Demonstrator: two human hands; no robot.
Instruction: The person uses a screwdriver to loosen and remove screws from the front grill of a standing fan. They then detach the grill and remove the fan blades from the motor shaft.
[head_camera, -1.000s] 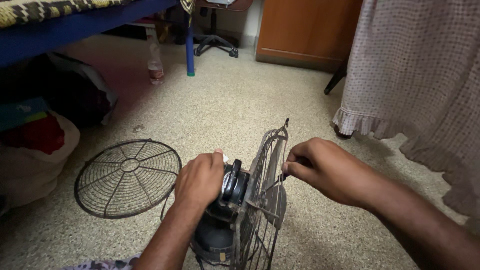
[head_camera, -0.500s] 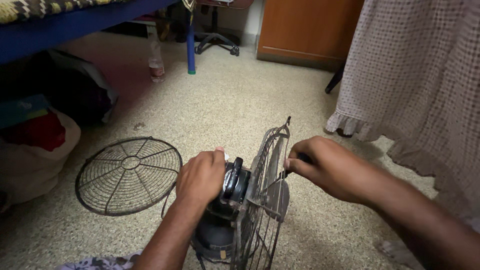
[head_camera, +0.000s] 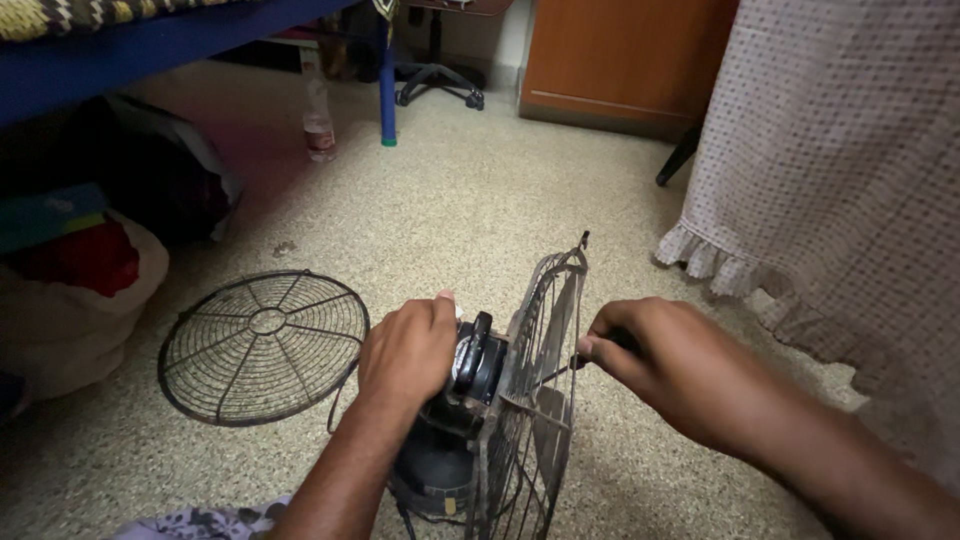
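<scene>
A dusty table fan stands on the speckled floor in front of me, its rear wire guard (head_camera: 535, 400) upright and edge-on. My left hand (head_camera: 405, 355) grips the black motor housing (head_camera: 470, 375) behind the guard. My right hand (head_camera: 660, 365) is closed on a thin screwdriver (head_camera: 560, 372) whose shaft pokes through the guard toward the motor. The detached round front guard (head_camera: 265, 345) lies flat on the floor to the left.
A blue bed frame leg (head_camera: 387, 85) and a plastic bottle (head_camera: 319, 125) stand at the back. Bags (head_camera: 80, 290) are piled at the left. A chequered curtain (head_camera: 850, 170) hangs at the right, near a wooden cabinet (head_camera: 620, 60) and an office chair base (head_camera: 440, 85).
The view has shifted slightly. Both hands stay on the fan and the screwdriver, with only small movement of the right hand.
</scene>
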